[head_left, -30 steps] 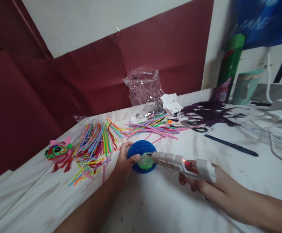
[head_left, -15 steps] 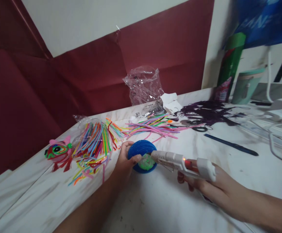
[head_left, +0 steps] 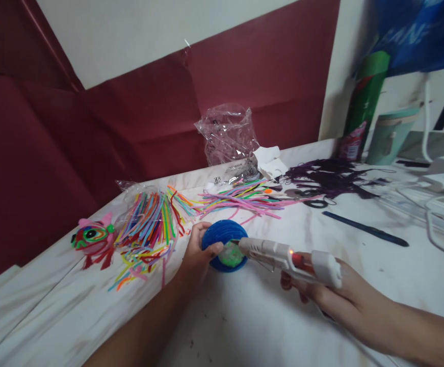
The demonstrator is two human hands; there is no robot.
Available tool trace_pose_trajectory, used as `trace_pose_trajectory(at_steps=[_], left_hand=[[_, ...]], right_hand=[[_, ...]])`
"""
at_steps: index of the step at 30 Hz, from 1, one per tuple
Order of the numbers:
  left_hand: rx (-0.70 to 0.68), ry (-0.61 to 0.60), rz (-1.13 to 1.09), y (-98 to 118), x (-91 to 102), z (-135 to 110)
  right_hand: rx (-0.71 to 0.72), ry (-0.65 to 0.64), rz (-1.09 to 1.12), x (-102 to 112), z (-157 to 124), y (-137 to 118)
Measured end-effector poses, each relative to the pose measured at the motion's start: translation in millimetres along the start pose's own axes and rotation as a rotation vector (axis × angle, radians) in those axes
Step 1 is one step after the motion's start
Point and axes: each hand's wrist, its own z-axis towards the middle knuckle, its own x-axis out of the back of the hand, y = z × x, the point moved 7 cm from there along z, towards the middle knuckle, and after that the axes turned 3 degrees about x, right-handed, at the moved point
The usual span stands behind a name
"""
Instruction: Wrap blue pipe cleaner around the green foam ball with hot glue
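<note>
My left hand is closed on the left edge of a round blue piece that seems wound from pipe cleaners, its thumb laid across the front. A patch of green and clear material shows at the middle of that piece. In my right hand is a white hot glue gun with a small orange light lit on its side. The gun points left, and its nozzle tip is at the blue piece beside the green patch. Whether the tip touches the surface I cannot tell.
Bundles of coloured pipe cleaners lie behind my left hand, beside a colourful animal figure. Farther back are a clear plastic bag and purple threads. To the right are a dark blue pen-like stick, a green cup and white cables.
Almost everything stays as it was. The view has shifted very slightly; both hands, the blue piece and the glue gun keep the same places relative to one another.
</note>
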Motion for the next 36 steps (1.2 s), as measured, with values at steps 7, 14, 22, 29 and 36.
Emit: trace_pose_trajectory(at_steps=[7, 14, 22, 29, 36], left_hand=[[0.014, 0.004, -0.053, -2.0, 4.2, 0.0], [0.015, 0.024, -0.043, -1.4, 5.2, 1.0], [0.045, 0.07, -0.108, -3.9, 9.3, 2.1], [0.053, 0.078, -0.159, -7.4, 9.9, 4.3], [0.047, 0.069, -0.169, -5.5, 8.9, 2.7]], right_hand=[[0.015, 0.067, 0.014, 1.7, -5.3, 10.8], [0.004, 0.054, 0.002, 1.9, -1.6, 7.5], [-0.021, 0.06, -0.005, 1.5, -4.7, 16.0], [-0.075, 0.045, 0.002, 0.2, -2.9, 19.2], [-0.067, 0.043, 0.034, -1.3, -4.3, 20.3]])
